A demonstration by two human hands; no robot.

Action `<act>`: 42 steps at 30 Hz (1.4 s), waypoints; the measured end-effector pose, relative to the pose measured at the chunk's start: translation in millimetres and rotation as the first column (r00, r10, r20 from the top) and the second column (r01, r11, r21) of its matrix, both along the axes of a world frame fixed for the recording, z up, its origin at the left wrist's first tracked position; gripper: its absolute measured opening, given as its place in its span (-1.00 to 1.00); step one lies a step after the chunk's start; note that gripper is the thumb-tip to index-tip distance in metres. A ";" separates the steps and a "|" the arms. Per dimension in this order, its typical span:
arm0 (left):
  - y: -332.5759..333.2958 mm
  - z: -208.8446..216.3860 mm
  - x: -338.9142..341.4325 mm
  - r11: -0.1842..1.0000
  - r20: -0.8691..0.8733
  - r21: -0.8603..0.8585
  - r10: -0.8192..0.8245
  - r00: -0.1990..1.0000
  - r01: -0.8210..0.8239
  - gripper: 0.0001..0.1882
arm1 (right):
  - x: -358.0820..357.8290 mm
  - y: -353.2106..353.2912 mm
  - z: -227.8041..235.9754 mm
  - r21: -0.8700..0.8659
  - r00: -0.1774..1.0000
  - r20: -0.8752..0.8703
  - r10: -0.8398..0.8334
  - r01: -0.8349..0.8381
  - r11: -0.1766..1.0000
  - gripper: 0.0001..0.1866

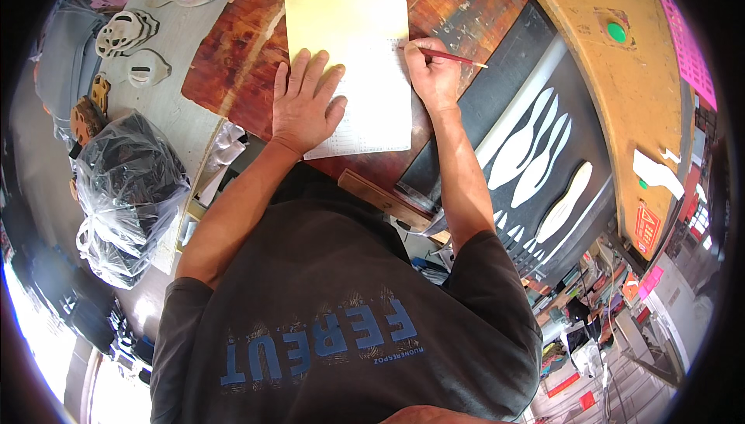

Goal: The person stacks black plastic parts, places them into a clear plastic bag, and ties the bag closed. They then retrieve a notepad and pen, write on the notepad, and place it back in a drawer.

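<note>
A pale yellow and white sheet of paper point(345, 5), its lower part printed with fine lines, lies on a reddish-brown worn board point(240, 43). My left hand point(307, 104) rests flat on the sheet's left side, fingers spread and holding nothing. At the sheet's right edge, my right hand point(434, 76) is closed round a dark red pencil point(454, 57). The pencil's one end points at the printed part of the sheet, while the other sticks out to the right past my hand. Whether its tip touches the paper I cannot tell.
Left of the board, several shoe-sole-shaped pieces point(146, 68) lie on a pale tabletop point(174, 43). A clear plastic bag point(132, 191) with dark contents is nearer. To the right, white cut-out shapes point(520, 152) lie on a black surface beside a curved wooden panel point(621, 67) with a green button point(616, 33).
</note>
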State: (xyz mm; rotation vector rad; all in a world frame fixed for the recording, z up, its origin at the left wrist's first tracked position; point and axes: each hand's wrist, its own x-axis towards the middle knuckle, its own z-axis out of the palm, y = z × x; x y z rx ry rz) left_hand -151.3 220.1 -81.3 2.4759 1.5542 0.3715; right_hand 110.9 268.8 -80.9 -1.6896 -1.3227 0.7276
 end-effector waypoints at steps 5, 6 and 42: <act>0.1 0.6 -0.2 1.000 -0.007 -0.004 -0.001 1.000 0.001 -0.42 | -0.7 0.3 2.5 0.014 1.000 0.009 0.000 0.000 1.000 -0.79; 0.2 0.9 -0.3 1.000 -0.007 -0.004 -0.001 1.000 0.001 -0.42 | -0.8 0.3 2.7 0.022 1.000 0.018 0.000 0.000 1.000 -0.79; 0.8 3.8 -0.3 1.000 0.008 -0.006 -0.001 1.000 0.001 -0.42 | 0.3 -0.6 0.0 0.023 1.000 0.023 -0.018 0.018 1.000 -0.83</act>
